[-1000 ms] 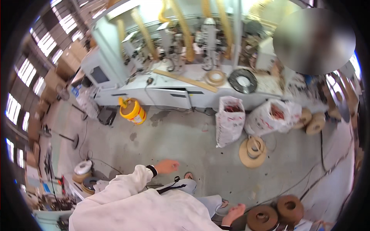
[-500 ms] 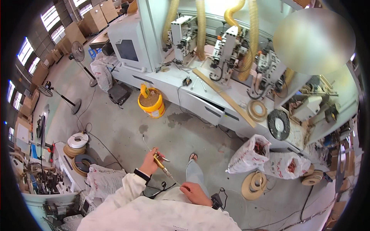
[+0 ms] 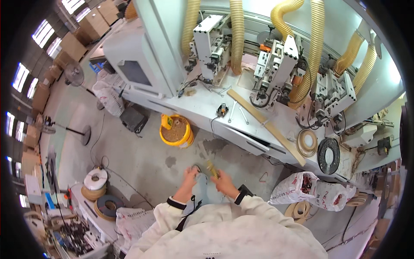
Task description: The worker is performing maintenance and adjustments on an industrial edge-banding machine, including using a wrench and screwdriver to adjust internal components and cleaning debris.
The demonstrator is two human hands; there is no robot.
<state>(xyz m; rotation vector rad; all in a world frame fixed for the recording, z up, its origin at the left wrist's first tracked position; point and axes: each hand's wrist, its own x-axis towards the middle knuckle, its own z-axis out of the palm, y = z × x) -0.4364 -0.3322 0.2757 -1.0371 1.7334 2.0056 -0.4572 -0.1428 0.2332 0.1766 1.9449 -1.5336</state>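
My right hand (image 3: 225, 184) is closed around a gold-coloured air blow gun (image 3: 211, 168) in front of my body, its upper end pointing toward the machine bench. The blow gun is blurred by motion, and its hose cannot be followed. To its left, my left hand (image 3: 188, 179) is raised over my leg, apart from the blow gun. Its fingers are loosely bent and slightly apart, with nothing seen in them. A yellow bucket (image 3: 189, 139) of brownish grains, with a yellow scoop-like piece (image 3: 167, 121) in it, stands on the floor ahead.
A long white machine bench (image 3: 196, 105) runs across the front, bearing a wooden strip (image 3: 267, 128), wrenches (image 3: 233, 112) and edging rolls (image 3: 307, 143). White sacks (image 3: 293, 188) stand at the right. Rolls (image 3: 95, 179) and another sack (image 3: 136, 224) are at the left; cables cross the floor.
The air blow gun has passed from my left hand to my right, which has risen forward. My left hand has shifted right, and the view has moved closer to the bench.
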